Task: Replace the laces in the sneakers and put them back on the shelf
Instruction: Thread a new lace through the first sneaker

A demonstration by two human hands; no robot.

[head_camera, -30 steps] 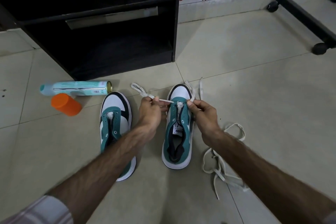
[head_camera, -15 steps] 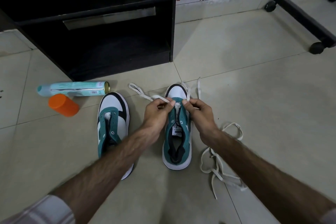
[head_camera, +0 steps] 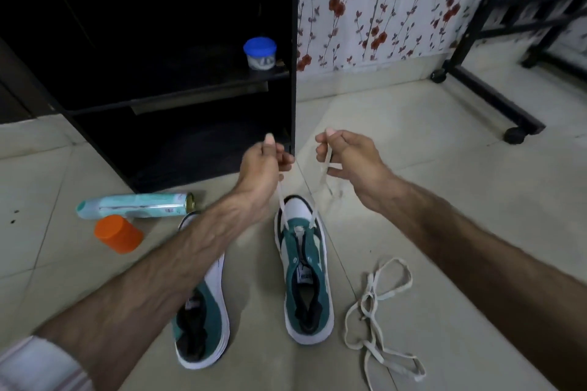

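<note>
Two teal, white and black sneakers stand on the tile floor. The right sneaker has a white lace threaded through its lowest eyelets. My left hand pinches one end of that lace, raised above the toe. The other end is pinched by my right hand, lifted to the same height. Both strands run taut up from the shoe. The left sneaker lies partly under my left forearm, its front hidden. A loose white lace lies tangled on the floor right of the right sneaker.
A black shelf unit stands ahead, with a blue-lidded jar on its shelf. A pale green spray can and an orange cap lie on the floor at left. A black wheeled frame stands at right.
Both hands rose from the shoe's eyelets and pulled the lace ends up and apart, drawing the strands taut. The camera tilted up, showing more of the shelf.
</note>
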